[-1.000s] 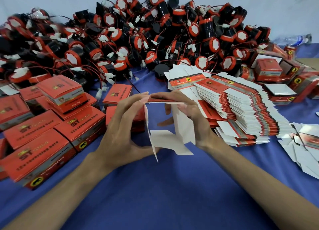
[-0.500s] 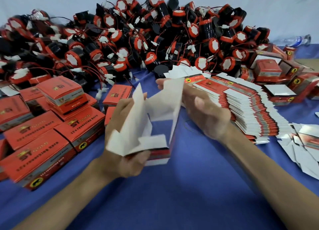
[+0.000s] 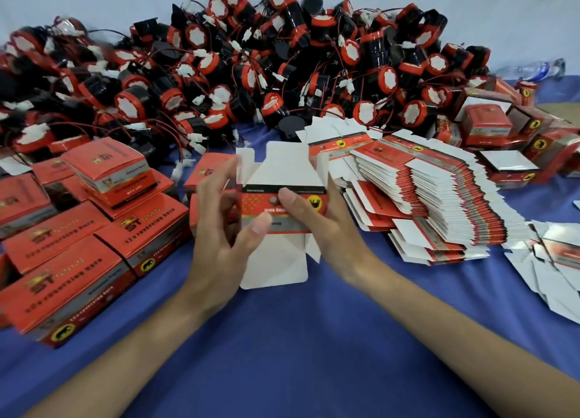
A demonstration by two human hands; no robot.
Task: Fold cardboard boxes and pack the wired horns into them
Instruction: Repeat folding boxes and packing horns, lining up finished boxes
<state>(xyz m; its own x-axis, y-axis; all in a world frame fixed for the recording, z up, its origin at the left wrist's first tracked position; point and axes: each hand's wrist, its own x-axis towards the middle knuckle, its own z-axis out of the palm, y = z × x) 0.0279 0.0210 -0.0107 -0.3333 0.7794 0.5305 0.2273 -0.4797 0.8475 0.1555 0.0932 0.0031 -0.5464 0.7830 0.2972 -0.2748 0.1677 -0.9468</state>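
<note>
I see the left hand and the right hand holding one cardboard box between them, raised just above the blue cloth at the centre of the view. Each hand pinches it, thumb on the printed red and grey front and fingers curled behind its side; the left fingers are blurred. The box is not closed: white flaps stand out above and below the printed band. Behind it, a big heap of wired horns, black with red rims, lies along the wall. Folded boxes are stacked to the left. A fanned stack of flat box blanks lies to the right.
</note>
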